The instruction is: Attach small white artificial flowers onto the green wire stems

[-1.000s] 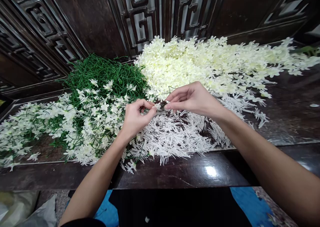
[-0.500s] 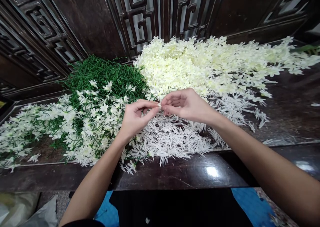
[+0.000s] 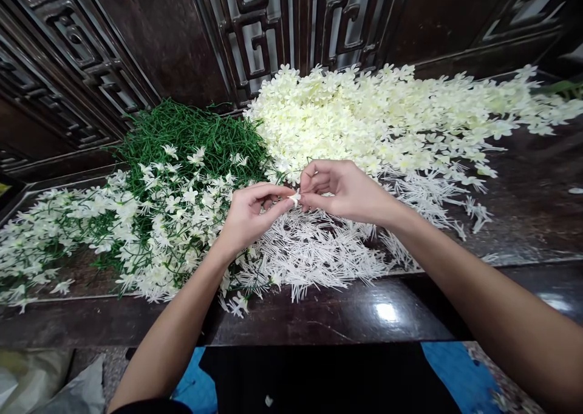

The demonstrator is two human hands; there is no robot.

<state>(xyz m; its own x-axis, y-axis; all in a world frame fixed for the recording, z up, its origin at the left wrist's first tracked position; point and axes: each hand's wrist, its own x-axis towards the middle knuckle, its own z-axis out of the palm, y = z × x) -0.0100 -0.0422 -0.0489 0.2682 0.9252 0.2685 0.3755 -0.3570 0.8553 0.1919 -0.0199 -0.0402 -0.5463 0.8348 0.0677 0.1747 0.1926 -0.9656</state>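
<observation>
Four heaps on the table [image 3: 346, 317], too many pcs to count: finished sprigs [image 3: 68, 244] far left, green stems [image 3: 191, 128] behind, white stamens [image 3: 314, 256] centre near, cream petals [image 3: 387, 116] far right. Two hands meet mid-scene above the stamens. Left hand [image 3: 248, 217]: fingers curled, thumb & forefinger pinched on one small flower [image 3: 296, 197]. Right hand [image 3: 344, 189]: fingertips pinched on same flower from the right. Flower is tiny; its axis can't be made out.

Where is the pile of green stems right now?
In the head view the green stems lie at the table's back left, against the carved wooden panel, left of the cream flower heap.
</observation>
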